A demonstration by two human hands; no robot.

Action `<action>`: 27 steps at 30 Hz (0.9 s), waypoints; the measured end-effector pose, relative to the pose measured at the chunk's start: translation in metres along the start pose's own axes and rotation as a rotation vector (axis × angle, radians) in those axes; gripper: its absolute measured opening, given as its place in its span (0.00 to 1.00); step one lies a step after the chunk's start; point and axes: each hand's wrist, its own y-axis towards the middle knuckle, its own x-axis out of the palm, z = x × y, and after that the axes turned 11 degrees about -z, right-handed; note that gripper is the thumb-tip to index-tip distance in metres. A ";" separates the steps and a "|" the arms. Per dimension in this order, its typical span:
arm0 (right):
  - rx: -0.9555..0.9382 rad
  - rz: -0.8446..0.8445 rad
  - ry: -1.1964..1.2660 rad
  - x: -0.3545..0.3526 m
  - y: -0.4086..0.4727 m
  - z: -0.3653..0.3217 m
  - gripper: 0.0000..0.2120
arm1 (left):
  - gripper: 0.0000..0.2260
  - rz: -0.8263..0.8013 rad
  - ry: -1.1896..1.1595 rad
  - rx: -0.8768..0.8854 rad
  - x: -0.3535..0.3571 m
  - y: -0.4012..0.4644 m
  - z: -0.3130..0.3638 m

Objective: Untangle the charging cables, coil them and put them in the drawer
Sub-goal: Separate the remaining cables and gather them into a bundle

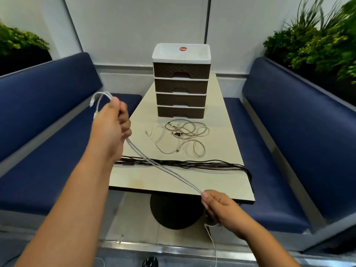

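Observation:
A white charging cable (pixel 163 169) is stretched doubled between my hands. My left hand (pixel 112 128) grips it raised at the left of the table, a loop and plug ends sticking out above the fist. My right hand (pixel 221 209) pinches it below the table's near edge, and a tail hangs down from there. A tangle of beige cables (pixel 185 137) lies on the table before the brown four-drawer unit (pixel 181 83), whose drawers are all closed. A bundle of dark cables (pixel 192 163) lies stretched across the table and drops over its right edge.
The cream table (pixel 173 182) stands on a dark round pedestal base (pixel 173 214) between two blue benches (pixel 48 151) (pixel 289 151). Green plants (pixel 317 41) stand behind the right bench and at the far left. A white wall is at the back.

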 end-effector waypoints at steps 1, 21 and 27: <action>0.017 0.018 -0.011 -0.004 -0.002 -0.007 0.19 | 0.17 -0.010 0.172 -0.022 0.002 -0.004 -0.002; -0.182 -0.092 0.097 -0.048 0.001 -0.116 0.17 | 0.18 -0.368 0.500 -0.100 0.070 -0.055 -0.034; -0.274 -0.115 0.250 -0.051 0.015 -0.069 0.13 | 0.16 -0.175 0.284 -0.134 0.065 -0.034 -0.013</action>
